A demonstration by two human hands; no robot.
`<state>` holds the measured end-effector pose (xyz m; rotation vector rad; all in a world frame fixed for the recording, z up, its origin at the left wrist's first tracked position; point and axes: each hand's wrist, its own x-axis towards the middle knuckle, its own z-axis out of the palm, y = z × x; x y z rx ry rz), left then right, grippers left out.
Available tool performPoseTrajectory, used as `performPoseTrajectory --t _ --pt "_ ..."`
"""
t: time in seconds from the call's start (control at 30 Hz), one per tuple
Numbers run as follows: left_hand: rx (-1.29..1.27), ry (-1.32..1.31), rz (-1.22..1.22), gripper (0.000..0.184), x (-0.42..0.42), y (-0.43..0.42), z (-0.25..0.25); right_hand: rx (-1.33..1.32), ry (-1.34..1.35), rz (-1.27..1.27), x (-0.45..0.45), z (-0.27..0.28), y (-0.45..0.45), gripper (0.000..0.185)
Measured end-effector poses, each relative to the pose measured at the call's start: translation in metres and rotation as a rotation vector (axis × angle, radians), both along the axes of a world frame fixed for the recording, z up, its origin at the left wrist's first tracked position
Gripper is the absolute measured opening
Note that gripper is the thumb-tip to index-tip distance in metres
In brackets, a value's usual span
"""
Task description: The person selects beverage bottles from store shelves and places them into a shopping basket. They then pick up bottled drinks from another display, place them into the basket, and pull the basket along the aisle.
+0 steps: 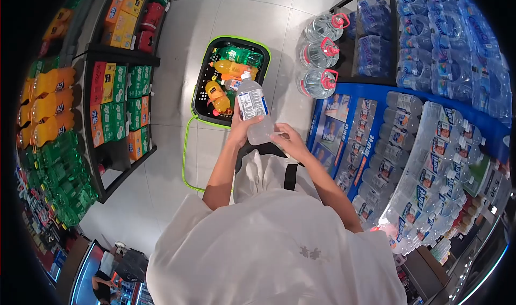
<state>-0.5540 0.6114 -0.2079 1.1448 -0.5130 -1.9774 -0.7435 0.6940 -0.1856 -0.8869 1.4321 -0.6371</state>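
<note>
A clear plastic drink bottle point(258, 126) with a white cap and a white-and-blue label is held tilted in front of my body. My left hand point(242, 126) wraps round its left side below the label. My right hand point(289, 141) is at the bottle's lower right, its fingers touching the base. Just beyond the bottle stands a black shopping basket point(201, 104) with a lime-green rim, on the floor. Inside it lie a green bottle point(240, 55), orange drink bottles point(217, 96) and other items partly hidden by the held bottle.
The basket's green handle point(184, 160) lies folded toward me. Large water jugs point(318, 83) with pink handles stand on the floor at right. Shelves of packed bottles point(430, 160) rise on the right, and a rack of drink cartons point(110, 119) on the left. Another person point(102, 283) is at lower left.
</note>
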Motion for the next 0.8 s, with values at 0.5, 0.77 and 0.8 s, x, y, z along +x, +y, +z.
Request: performPoseTrajectory --t 0.5,0.77,0.8 --pt "0.391 -0.853 0.043 0.080 0.057 -0.120 -0.316 0.638 0.462 -0.199 -0.107 -0.026 0.244 0.034" --pt "0.292 -0.632 -0.176 0.040 0.049 -0.143 -0.264 0.573 0.478 -0.075 -0.081 -0.017 0.236 0.033" --pt "0.257 -0.573 -0.184 0.040 0.035 -0.132 -0.240 0.560 0.458 -0.102 -0.083 -0.020 0.233 0.033"
